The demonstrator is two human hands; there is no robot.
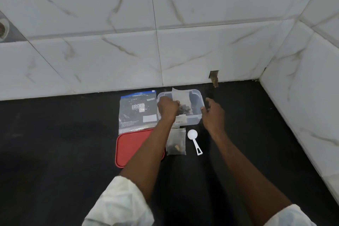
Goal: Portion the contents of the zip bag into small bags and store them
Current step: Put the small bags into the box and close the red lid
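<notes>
On the bench [55,134], the container [190,122] sits near the wall [110,60], with the zip bag [137,112] just left of it, the lid [132,147] before it leftward, a small bag [176,142] directly before it, the scoop [194,139] before it rightward, and a second small bag [181,98] in it.

open: counter [247,134] right of scoop [192,134] | blocked: wall [183,57] just behind tub [190,122] | left flank: zip bag [132,115], lid [128,148]

Far wall [110,51] and right wall [302,88] — glossy white marble-look tiles, grey-brown veins, thin grout lines; corner at far right. Table [55,143] matte black. Small cut-out [214,77] at far wall's base — brownish inside. Light even.
</notes>
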